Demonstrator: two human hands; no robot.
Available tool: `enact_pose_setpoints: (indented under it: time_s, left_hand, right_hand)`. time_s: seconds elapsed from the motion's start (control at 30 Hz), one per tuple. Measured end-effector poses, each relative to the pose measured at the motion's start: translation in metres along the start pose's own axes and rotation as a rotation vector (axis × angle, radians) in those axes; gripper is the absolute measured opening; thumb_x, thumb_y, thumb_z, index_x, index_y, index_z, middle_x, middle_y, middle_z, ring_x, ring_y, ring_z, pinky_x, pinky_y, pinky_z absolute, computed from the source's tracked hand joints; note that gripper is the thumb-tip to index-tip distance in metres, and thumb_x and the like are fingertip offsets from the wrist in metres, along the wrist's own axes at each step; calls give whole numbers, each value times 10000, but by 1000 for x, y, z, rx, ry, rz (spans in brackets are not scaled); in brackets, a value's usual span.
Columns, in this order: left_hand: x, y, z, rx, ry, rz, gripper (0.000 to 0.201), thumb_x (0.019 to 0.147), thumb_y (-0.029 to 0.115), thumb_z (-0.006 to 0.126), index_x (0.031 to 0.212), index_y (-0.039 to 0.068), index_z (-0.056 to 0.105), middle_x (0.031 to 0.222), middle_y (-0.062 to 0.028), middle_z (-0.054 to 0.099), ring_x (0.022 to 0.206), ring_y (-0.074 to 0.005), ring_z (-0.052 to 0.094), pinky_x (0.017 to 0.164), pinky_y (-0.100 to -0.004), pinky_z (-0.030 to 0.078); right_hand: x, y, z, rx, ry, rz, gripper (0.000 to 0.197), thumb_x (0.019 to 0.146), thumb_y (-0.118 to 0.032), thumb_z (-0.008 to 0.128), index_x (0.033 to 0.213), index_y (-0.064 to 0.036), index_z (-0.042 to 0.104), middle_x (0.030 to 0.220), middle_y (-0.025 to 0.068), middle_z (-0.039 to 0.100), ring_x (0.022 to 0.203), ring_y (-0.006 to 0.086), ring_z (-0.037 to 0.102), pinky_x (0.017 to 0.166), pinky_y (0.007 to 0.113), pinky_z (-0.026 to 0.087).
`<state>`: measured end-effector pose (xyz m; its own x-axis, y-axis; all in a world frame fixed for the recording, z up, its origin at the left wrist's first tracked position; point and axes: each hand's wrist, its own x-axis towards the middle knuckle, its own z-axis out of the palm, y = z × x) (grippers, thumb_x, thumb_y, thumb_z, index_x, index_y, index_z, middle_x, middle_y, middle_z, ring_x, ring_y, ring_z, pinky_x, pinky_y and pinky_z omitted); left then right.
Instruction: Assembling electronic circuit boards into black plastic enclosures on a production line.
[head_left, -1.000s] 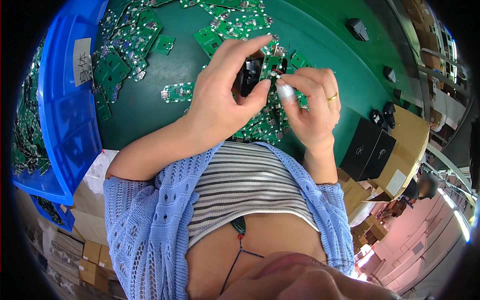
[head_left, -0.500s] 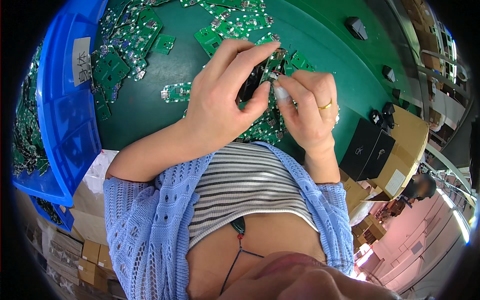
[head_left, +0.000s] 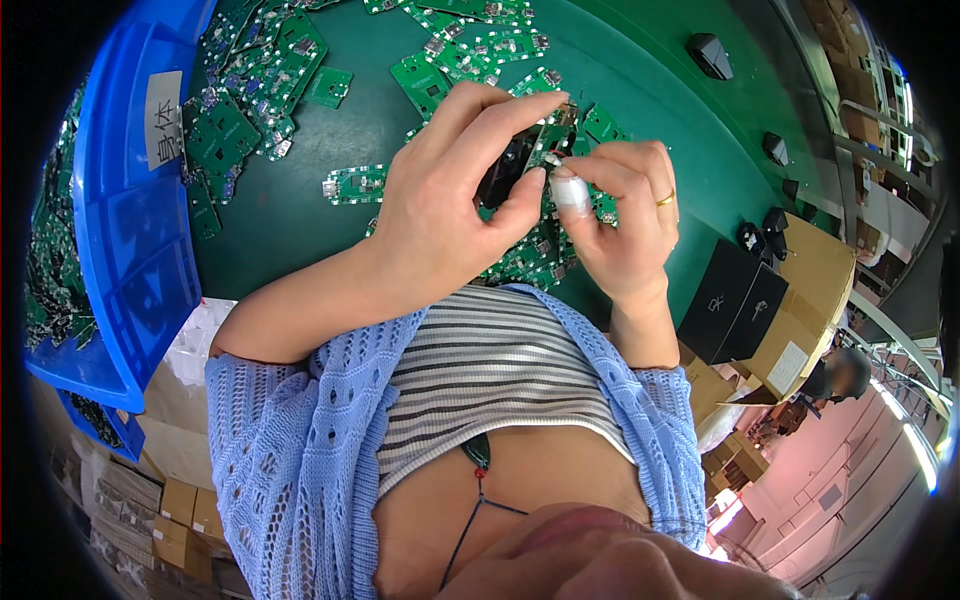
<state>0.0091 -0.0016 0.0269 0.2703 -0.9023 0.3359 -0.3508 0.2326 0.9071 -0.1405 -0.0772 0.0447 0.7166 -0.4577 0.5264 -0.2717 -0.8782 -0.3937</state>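
My left hand (head_left: 440, 195) curls round a black housing (head_left: 503, 172), which has a narrow green circuit board (head_left: 547, 140) along its right side. Fingers above and thumb below keep it steady over the bench. My right hand (head_left: 632, 225) pinches at the board's edge, beside a small white plug (head_left: 552, 158) with a thin red wire. White tape (head_left: 571, 194) wraps the right thumb. The fingertips partly hide the plug, so I cannot tell whether it sits in its socket. Several loose circuit boards (head_left: 530, 262) lie beneath both hands.
A blue bin (head_left: 125, 250) full of green boards stands at the left. More boards (head_left: 225, 140) are heaped beside it on the green bench top (head_left: 285, 235). Black boxes (head_left: 735, 300) and an open cardboard carton (head_left: 815, 290) stand at the right. Another person (head_left: 840, 375) is far behind.
My right hand has shifted slightly right and down, its taped thumb turning more into view. My left hand keeps hold of the housing, almost unmoved.
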Motion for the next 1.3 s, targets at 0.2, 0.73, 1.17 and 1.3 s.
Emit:
enact_pose_setpoints:
  time_s: [0.2, 0.73, 1.17, 1.3]
  left_hand:
    - [1, -3, 2, -3, 22, 48, 462, 671, 13, 633, 1120, 89, 554, 945, -97, 514, 700, -224, 557, 564, -306, 479]
    - [1, -2, 3, 55, 67, 99, 474, 667, -12, 620, 1127, 79, 551, 932, -91, 511, 696, -215, 556, 554, -305, 476]
    - [0, -5, 6, 191, 113, 213, 529, 610, -20, 632, 1127, 71, 566, 894, -86, 510, 724, -222, 544, 579, -311, 473]
    - [1, -6, 6, 155, 113, 251, 530, 625, -19, 631, 1142, 69, 561, 891, -90, 510, 715, -221, 541, 584, -310, 468]
  right_hand:
    - [-1, -3, -1, -47, 3, 12, 315, 570, 9, 702, 848, -46, 565, 802, 85, 521, 689, 242, 502, 562, 325, 425]
    - [0, -6, 1, -45, 35, -13, 336, 554, 14, 705, 851, -36, 557, 790, 86, 521, 668, 239, 491, 540, 323, 419]
    - [3, -7, 2, -43, 24, -9, 346, 538, 24, 699, 846, -33, 551, 794, 89, 522, 669, 243, 493, 539, 323, 414]
    - [4, -8, 4, -27, 41, -6, 346, 556, 29, 698, 861, -29, 546, 782, 92, 519, 665, 255, 491, 542, 328, 410]
